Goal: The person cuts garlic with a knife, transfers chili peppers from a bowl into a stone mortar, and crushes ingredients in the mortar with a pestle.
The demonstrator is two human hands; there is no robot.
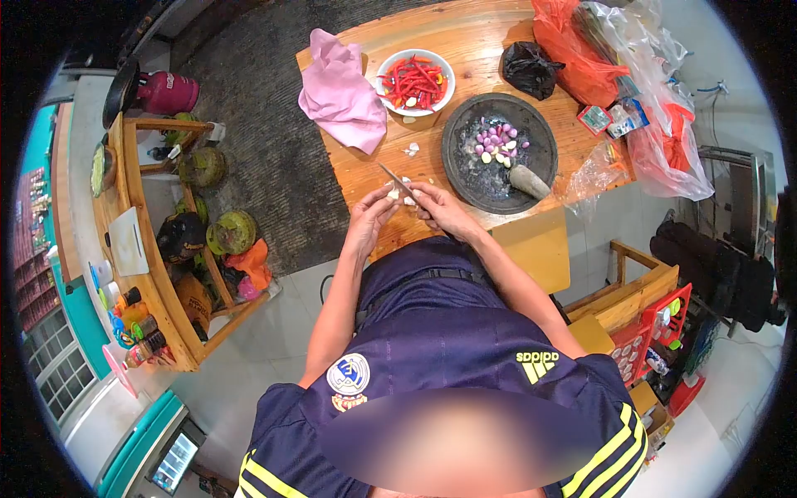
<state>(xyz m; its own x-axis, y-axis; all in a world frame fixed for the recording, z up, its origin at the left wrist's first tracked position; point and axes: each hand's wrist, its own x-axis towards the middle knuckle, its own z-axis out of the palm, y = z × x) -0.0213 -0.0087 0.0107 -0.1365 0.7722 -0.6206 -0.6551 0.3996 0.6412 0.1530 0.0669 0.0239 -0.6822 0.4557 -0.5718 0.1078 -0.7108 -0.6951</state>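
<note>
Both hands meet at the near edge of the wooden table. My right hand is closed on a small knife, whose blade points up and to the left. Close beside it, my left hand pinches a pale garlic clove near the blade. Bits of white garlic peel lie on the wood just beyond. To the right sits a dark stone mortar holding peeled shallots, a few garlic cloves and a stone pestle that leans on the rim.
A white bowl of red chillies stands at the back, beside a pink cloth. Black and orange plastic bags, plus clear bags, crowd the table's right end. A wooden shelf stands left.
</note>
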